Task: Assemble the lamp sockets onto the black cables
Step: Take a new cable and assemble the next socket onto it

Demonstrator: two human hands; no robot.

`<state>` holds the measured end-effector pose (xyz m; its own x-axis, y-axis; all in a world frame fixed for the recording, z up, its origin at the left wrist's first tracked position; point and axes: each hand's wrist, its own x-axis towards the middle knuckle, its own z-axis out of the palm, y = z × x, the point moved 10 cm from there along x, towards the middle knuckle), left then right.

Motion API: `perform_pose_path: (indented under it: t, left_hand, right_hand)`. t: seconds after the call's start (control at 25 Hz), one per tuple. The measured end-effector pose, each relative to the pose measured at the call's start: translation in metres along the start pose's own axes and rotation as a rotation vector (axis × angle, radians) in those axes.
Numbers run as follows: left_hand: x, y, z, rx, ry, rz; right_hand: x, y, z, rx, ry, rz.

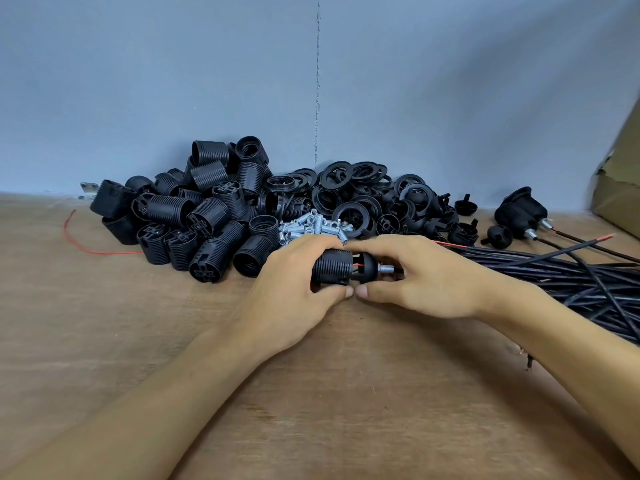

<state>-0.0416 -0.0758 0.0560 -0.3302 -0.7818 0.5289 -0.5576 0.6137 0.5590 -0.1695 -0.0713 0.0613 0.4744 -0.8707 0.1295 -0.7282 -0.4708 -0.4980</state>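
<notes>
Here, left hand (294, 289) fingers curl round ribbed socket (330, 268); right hand (429, 282) fingers pinch cap (366, 268) (thumb tips nearly meet beneath).

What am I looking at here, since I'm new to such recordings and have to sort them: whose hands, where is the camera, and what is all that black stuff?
There is no machine. One camera worn on a person's head looks down at their two bare hands. The left hand grips a ribbed black plastic socket body. The right hand holds a rounded black plastic cap with a silver threaded metal tube at its end. A thin red wire shows in the gap between body and cap. On the brown wooden table lie a pile of black ribbed sockets, flat black plastic rings, loose silver tubes and, to the right, a bundle of black cables.
</notes>
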Motion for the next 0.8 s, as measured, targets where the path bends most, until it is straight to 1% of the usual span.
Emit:
perform_pose_path:
  t: [0.2, 0.4, 0.64, 0.8]
  left_hand:
    - [0.001, -0.002, 0.005, -0.032, -0.048, -0.021]
    - [-0.001, -0.013, 0.005, -0.101, -0.043, -0.134]
    - [-0.002, -0.016, 0.001, -0.192, -0.031, -0.177]
    - [-0.003, -0.017, 0.001, -0.171, -0.028, -0.193]
  right_hand:
    - [0.0, 0.005, -0.003, 0.007, 0.065, 0.038]
    - [0.0, 0.002, -0.004, -0.004, 0.007, -0.006]
    - [0.0, 0.001, 0.0, -0.004, -0.031, -0.02]
    - [0.0, -0.003, 0.0, -0.008, -0.026, -0.032]
